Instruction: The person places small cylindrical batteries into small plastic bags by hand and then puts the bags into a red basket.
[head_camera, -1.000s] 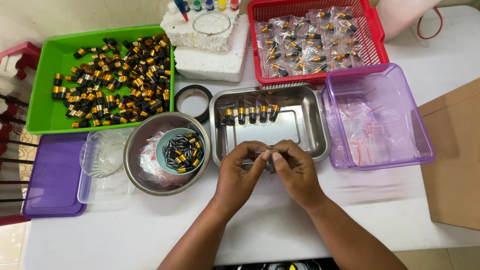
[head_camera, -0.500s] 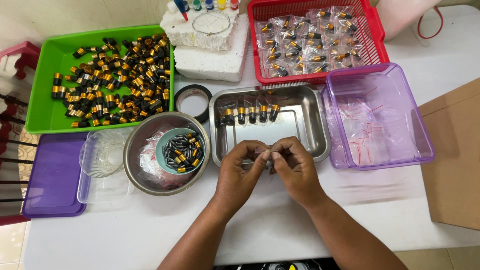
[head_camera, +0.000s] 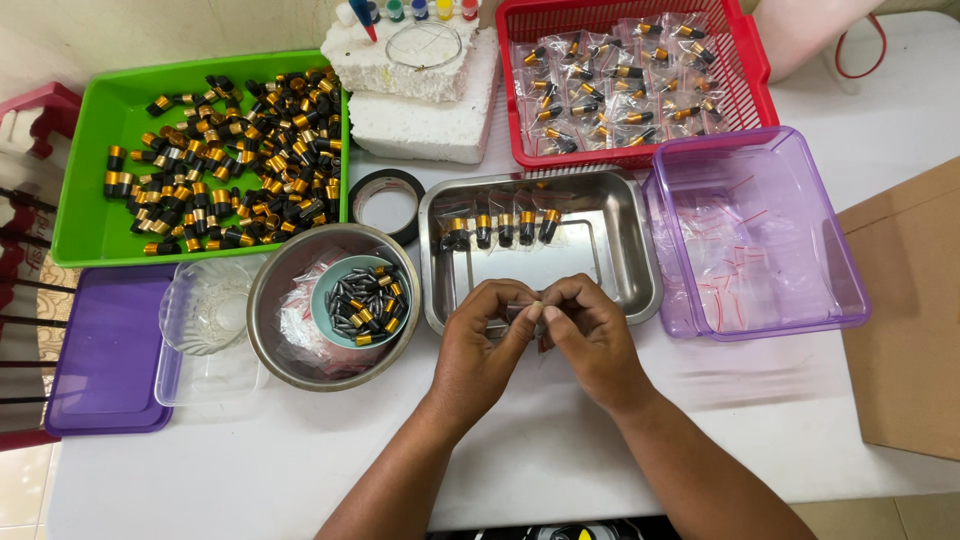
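Your left hand (head_camera: 480, 345) and right hand (head_camera: 590, 335) meet at steel tray's (head_camera: 630, 290) near edge, fingertips pinching small part; its axis too hidden to tell. Tray holds five bagged black-gold caps (head_camera: 497, 228). Steel bowl (head_camera: 275, 330) holds dish of caps.

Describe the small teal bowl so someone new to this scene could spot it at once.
Start at the green tray on the table's left side. Just below its right corner sits a round steel bowl. The teal bowl nests inside it, the only dish holding loose black-and-gold pieces.
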